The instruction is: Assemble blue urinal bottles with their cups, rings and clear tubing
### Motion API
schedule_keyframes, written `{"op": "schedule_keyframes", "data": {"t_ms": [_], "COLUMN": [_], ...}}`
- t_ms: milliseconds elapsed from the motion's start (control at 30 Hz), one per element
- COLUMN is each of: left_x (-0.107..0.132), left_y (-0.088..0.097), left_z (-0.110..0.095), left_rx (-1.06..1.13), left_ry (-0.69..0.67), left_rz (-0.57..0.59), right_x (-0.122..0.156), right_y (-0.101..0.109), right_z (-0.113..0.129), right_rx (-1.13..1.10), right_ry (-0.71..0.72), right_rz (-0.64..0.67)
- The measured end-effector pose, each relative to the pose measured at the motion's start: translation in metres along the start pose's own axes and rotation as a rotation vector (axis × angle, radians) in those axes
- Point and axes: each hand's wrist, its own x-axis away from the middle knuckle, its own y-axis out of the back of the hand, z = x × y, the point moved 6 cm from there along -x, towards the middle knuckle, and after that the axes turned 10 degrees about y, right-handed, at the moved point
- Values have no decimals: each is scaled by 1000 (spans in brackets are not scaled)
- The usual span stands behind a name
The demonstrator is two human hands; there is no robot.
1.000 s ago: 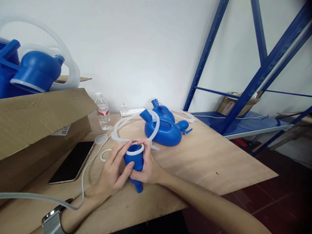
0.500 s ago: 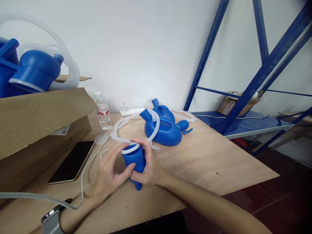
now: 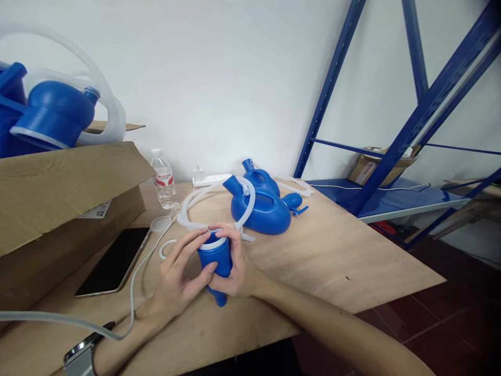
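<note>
A blue plastic funnel-shaped cup (image 3: pixel 216 261), its narrow spout pointing down, is held between both hands near the table's front edge. A white ring (image 3: pixel 214 244) sits around its open mouth. My left hand (image 3: pixel 183 267) closes on the cup's left side, thumb on the front and fingertips at the rim. My right hand (image 3: pixel 238 266) wraps the right side, its thumb low on the front and its fingers over the far rim. Another white ring (image 3: pixel 162 250) lies on the table beside my left hand. Fingers hide parts of the rim.
Blue handled urinal bottles (image 3: pixel 260 214) with clear tubing (image 3: pixel 186 209) lie behind my hands. At left stand a cardboard box (image 3: pixel 78 172) holding more blue parts, a dark tablet (image 3: pixel 113 261) and a water bottle (image 3: pixel 164 180). A white cable (image 3: pixel 135 277) crosses my left wrist. Blue shelving (image 3: pixel 391 162) stands right.
The white ring, raised and tilted above the cup's mouth before, now sits lower around the rim. My left fingers have shifted over the rim's left edge.
</note>
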Motion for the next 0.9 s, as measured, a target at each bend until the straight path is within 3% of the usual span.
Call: {"op": "schedule_keyframes", "data": {"t_ms": [400, 767, 900], "left_x": [-1, 6, 12], "left_y": [0, -4, -15], "left_z": [4, 13, 21], "left_rx": [22, 100, 132], "left_ry": [15, 184, 228], "left_rz": [-12, -43, 18], "right_x": [-4, -4, -5], "right_y": [3, 5, 8], "right_z": [7, 2, -4], "right_rx": [-24, -27, -71], "right_ry": [55, -76, -92], "right_rz": [-38, -121, -130]}}
